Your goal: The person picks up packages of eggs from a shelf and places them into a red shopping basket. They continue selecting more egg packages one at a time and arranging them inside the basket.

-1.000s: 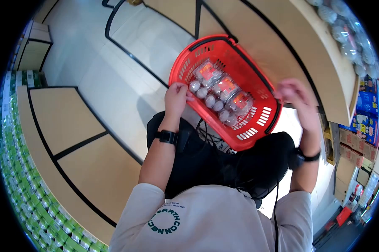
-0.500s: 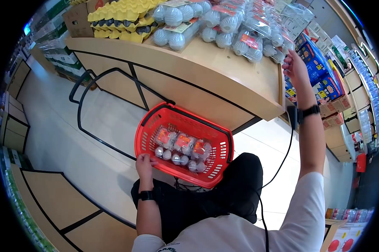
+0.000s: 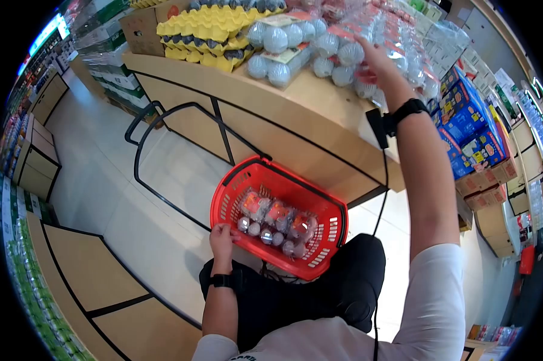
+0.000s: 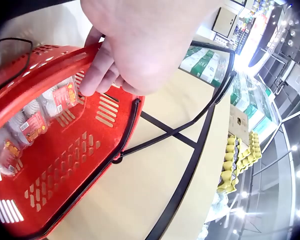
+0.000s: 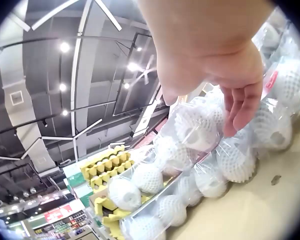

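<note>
My left hand (image 3: 221, 242) holds the near rim of the red basket (image 3: 310, 197), its fingers curled over the edge in the left wrist view (image 4: 140, 42). Clear packs with red-orange labels (image 3: 279, 212) lie side by side in the basket, round items showing along their near side. Over the counter, my right hand (image 3: 380, 67) is among clear packs of round items in white foam netting (image 5: 192, 131). Its fingers (image 5: 240, 107) point down, loosely bent, against or just above the packs; whether they touch cannot be told. Nothing is seen held in it.
The wooden counter (image 3: 325, 111) runs behind the basket, with yellow egg trays (image 3: 208, 30) at its left. Blue boxes (image 3: 470, 120) stand at the right. A black handle frame (image 3: 140, 174) extends left from the basket. A cable hangs from the right wrist.
My right hand has moved from beside the basket up to the counter, then left over the packs. My left hand stays on the rim. The head view has tilted up toward the counter.
</note>
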